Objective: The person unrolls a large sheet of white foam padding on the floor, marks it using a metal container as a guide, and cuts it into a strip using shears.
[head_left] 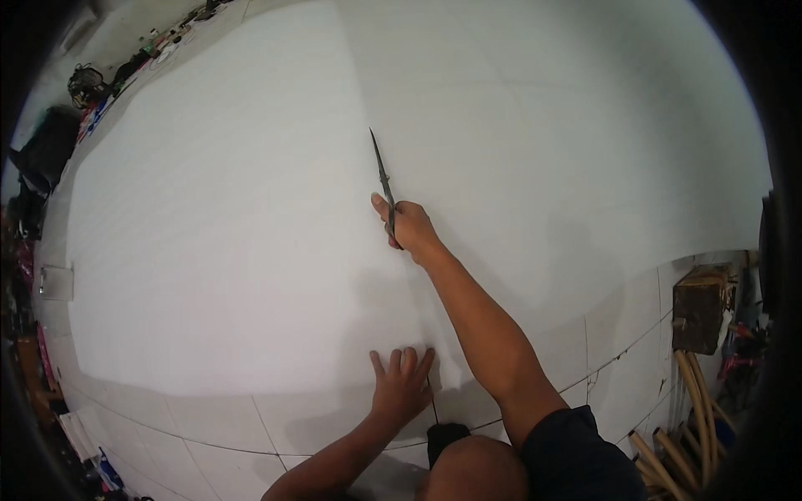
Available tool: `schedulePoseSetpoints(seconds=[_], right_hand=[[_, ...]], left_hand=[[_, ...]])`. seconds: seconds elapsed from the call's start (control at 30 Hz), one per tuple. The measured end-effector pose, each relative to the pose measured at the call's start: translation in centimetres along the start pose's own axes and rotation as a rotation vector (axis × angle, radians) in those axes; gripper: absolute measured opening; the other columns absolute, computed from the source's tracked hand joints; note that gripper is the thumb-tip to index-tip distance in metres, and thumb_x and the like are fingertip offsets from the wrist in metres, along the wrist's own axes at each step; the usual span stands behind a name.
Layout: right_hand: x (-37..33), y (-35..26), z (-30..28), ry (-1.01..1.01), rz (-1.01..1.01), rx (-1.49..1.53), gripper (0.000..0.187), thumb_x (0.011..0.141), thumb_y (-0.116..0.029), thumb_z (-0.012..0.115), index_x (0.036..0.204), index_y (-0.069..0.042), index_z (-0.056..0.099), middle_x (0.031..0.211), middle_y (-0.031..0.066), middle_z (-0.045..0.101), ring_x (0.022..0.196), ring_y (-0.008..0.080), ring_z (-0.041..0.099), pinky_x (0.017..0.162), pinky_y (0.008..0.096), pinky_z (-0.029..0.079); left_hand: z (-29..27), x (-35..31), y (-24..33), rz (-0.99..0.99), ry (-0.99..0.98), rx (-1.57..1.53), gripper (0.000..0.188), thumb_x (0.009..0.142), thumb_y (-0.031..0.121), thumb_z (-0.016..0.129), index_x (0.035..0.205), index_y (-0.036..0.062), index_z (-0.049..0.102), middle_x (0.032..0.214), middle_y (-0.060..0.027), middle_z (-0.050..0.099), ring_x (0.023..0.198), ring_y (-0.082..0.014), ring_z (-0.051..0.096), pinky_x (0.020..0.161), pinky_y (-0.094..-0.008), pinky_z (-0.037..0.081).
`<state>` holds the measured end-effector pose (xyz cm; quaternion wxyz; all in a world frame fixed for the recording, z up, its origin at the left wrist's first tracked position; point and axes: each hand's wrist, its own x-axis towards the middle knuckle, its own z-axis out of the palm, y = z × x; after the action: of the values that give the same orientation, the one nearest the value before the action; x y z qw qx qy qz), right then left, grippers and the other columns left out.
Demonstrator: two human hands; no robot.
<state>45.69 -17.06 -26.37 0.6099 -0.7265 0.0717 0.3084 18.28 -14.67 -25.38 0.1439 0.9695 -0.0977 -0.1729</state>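
A large white sheet [209, 234], of fabric or a similar thin material, lies spread over the tiled floor. Its left part looks brighter, and a long line divides it from a greyer, slightly see-through part [551, 167] on the right. Along that line, my right hand [409, 225] grips dark metal scissors [383, 171] by the handles. The blades point away from me and appear closed together. Closer to my body, my left hand [403, 384] rests palm down with fingers spread over the sheet's near edge.
Pale floor tiles [209, 426] show along the near side. A brown box [702, 309] stands at the right, above several tan rods or tubes [702, 409]. Down the left side are a dark bag [52, 150], a small clear square object [57, 282] and assorted clutter. My knee [476, 472] is at the bottom.
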Motion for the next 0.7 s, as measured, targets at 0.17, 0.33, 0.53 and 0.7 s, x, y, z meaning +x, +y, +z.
schedulePoseSetpoints(seconds=[0.17,0.33,0.53,0.7], right_hand=[[1.7,-0.5,0.3,-0.039,0.005,0.026,0.057,0.085,-0.063,0.065,0.074,-0.008,0.05,0.058,-0.0003,0.043,0.048,0.011,0.043,0.047,0.0271,0.039],[7.9,-5.4,-0.6,-0.06,0.012,0.133,0.058,0.084,-0.063,0.066,0.072,-0.008,0.05,0.059,-0.0001,0.044,0.05,0.0111,0.044,0.047,0.0266,0.041],[11.0,-5.4,1.1,-0.04,-0.053,0.028,0.058,0.083,-0.064,0.066,0.072,-0.009,0.049,0.062,0.0005,0.046,0.052,0.011,0.045,0.049,0.0261,0.043],[11.6,-4.2,0.1,-0.071,-0.049,0.093,0.054,0.086,-0.059,0.066,0.068,-0.011,0.048,0.061,0.0006,0.046,0.052,0.0113,0.046,0.049,0.0264,0.042]], left_hand=[[0.1,-0.1,-0.6,-0.029,-0.016,-0.017,0.072,0.077,0.038,0.07,0.141,0.0168,0.046,0.125,-0.0172,0.045,0.12,-0.037,0.042,0.099,-0.0752,0.027],[0.3,0.4,0.0,-0.014,-0.032,-0.008,0.073,0.076,0.038,0.071,0.141,0.0181,0.046,0.125,-0.0171,0.045,0.12,-0.0378,0.042,0.1,-0.0761,0.026],[-1.4,0.4,-0.8,-0.028,-0.053,-0.012,0.077,0.079,0.041,0.067,0.147,0.019,0.038,0.123,-0.0157,0.049,0.117,-0.0348,0.048,0.097,-0.073,0.03],[-9.3,9.0,-6.2,-0.364,0.09,-0.358,0.079,0.083,0.047,0.067,0.148,0.0137,0.036,0.127,-0.0244,0.053,0.112,-0.0385,0.057,0.09,-0.0466,0.05]])
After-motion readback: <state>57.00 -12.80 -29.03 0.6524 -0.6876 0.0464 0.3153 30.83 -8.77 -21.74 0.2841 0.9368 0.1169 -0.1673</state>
